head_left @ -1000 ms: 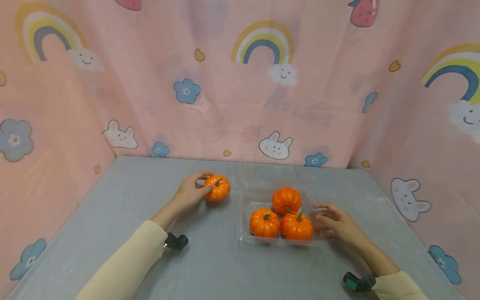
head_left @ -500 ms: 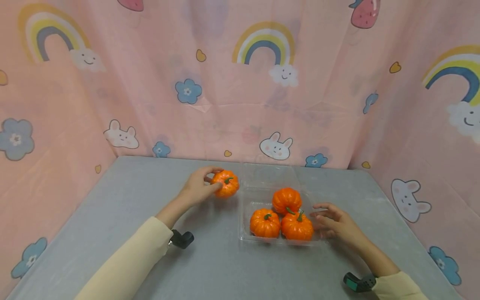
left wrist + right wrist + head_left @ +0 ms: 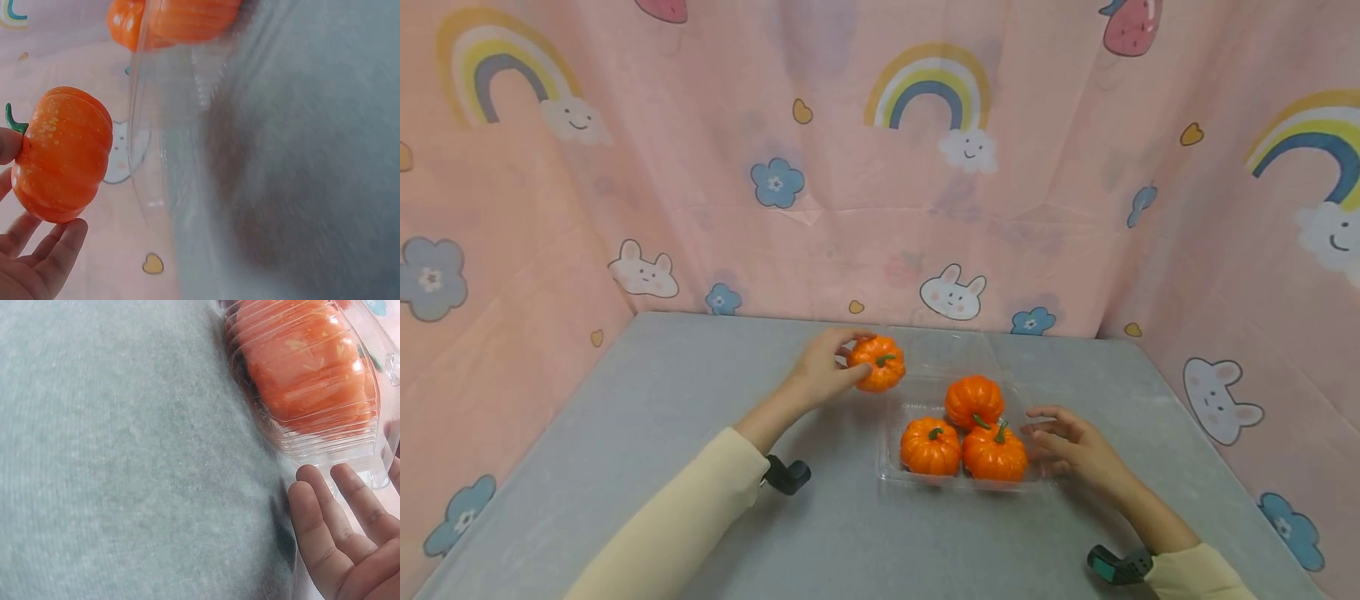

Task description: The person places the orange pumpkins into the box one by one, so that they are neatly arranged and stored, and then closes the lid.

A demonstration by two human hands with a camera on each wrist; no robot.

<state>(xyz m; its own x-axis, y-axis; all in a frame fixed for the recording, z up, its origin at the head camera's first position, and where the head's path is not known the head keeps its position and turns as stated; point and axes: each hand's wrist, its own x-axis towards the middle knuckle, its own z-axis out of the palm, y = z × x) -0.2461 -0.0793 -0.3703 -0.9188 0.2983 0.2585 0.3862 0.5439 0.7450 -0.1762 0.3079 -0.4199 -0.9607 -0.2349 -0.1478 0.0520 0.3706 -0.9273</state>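
Observation:
My left hand (image 3: 823, 367) holds a small orange pumpkin (image 3: 880, 364) between thumb and fingers, raised at the back left corner of a clear plastic clamshell box (image 3: 887, 473). In the left wrist view this pumpkin (image 3: 65, 153) shows a curved green stem by the thumb. Three more pumpkins sit in the box: a back one (image 3: 973, 400), a front left one (image 3: 929, 447) and a front right one (image 3: 995, 454). At the box's right side is my right hand (image 3: 1078, 450), its fingers loosely extended. The right wrist view has those fingertips (image 3: 306, 494) close by the ribbed wall; contact is unclear.
The box's clear lid (image 3: 936, 346) lies folded back toward the curtain. A grey cloth (image 3: 820, 533) covers the table. Pink patterned curtain (image 3: 850, 233) closes off the back and both sides. Each wrist carries a black camera (image 3: 787, 475).
My left hand has carried its pumpkin to the right and slightly up, from left of the box to its back left corner. My right hand and the three boxed pumpkins stay put.

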